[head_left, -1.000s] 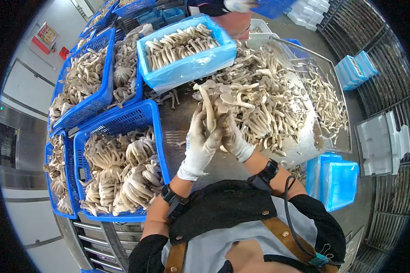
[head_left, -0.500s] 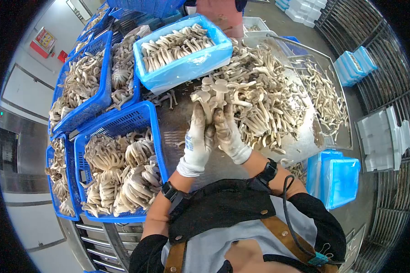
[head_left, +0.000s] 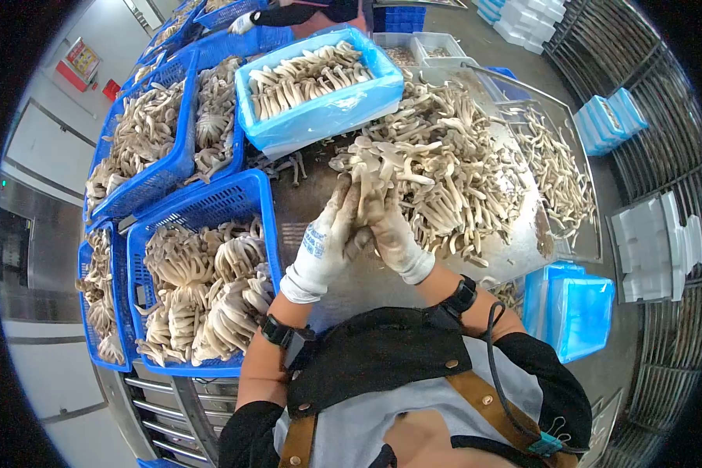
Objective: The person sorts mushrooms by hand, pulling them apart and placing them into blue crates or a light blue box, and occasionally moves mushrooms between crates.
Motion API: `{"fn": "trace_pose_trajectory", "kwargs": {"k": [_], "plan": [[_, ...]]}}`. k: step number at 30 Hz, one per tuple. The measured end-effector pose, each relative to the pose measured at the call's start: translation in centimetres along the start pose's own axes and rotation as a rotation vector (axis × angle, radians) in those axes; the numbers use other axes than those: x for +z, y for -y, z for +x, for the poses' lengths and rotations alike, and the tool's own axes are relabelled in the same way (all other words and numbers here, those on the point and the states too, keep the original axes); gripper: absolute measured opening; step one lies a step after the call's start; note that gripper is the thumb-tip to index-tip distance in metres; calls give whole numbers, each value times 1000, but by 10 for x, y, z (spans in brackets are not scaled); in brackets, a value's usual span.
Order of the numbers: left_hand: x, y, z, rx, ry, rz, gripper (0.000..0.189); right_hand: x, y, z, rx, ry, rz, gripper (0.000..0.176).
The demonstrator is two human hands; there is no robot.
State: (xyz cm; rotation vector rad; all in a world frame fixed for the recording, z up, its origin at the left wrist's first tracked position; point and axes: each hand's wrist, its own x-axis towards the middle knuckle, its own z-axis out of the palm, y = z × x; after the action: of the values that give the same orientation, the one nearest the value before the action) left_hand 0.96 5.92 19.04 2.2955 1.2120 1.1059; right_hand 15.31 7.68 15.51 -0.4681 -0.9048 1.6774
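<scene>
Both of my hands wear white gloves with dirty fingertips, and they meet over the metal table point(head_left: 296, 204). My left hand point(head_left: 327, 242) and my right hand point(head_left: 398, 240) are closed around a small bunch of mushrooms point(head_left: 372, 173), pale stems downward and caps pointing away from me. Fingers hide the lower ends of the stems. Just beyond and to the right lies a large heap of loose mushrooms point(head_left: 460, 168). A white box lined with blue plastic point(head_left: 320, 121), filled with rows of mushrooms, stands past my hands.
A blue basket point(head_left: 269, 234) of mushroom clumps is at my left, with more blue baskets point(head_left: 152, 183) behind it. Mushrooms fill a clear tray point(head_left: 558, 171) at right. Blue-lined boxes point(head_left: 573, 312) stand lower right. Another person's gloved hand point(head_left: 243, 23) shows at the far end.
My left hand has turned and shifted slightly left, and the bunch has tilted between my hands. Another person's arm and gloved hand have come into view at the top.
</scene>
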Motion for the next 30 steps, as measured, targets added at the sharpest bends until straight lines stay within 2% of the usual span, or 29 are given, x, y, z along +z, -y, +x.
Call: {"fn": "trace_pose_trajectory", "kwargs": {"k": [2,5,10,14,17,20,21,22,28,30], "plan": [[1,1,0,-11,-4,8,68,7,-4,1,-80,-41,-58,92],[16,14,-7,-12,-67,42,62,2,-6,5,-19,-48,-7,90],[28,18,-12,-2,-192,-8,52,9,-8,7,-87,-103,64,85],[19,16,-5,-68,-103,-43,50,7,-9,9,-93,-68,6,82],[23,17,-7,-157,-168,-174,44,2,-14,13,-121,-83,-58,69],[32,16,-11,-227,-313,-375,36,-2,-6,13,55,-126,74,56],[35,15,-12,-235,-348,-440,34,6,-9,18,-62,-144,163,49],[36,15,-12,-244,-383,-505,32,4,-8,19,-30,-134,145,49],[16,13,-1,-149,-263,-156,37,-19,-15,23,124,-87,166,57],[9,7,6,-241,-206,-283,40,-21,-8,24,124,-30,156,63]]}}
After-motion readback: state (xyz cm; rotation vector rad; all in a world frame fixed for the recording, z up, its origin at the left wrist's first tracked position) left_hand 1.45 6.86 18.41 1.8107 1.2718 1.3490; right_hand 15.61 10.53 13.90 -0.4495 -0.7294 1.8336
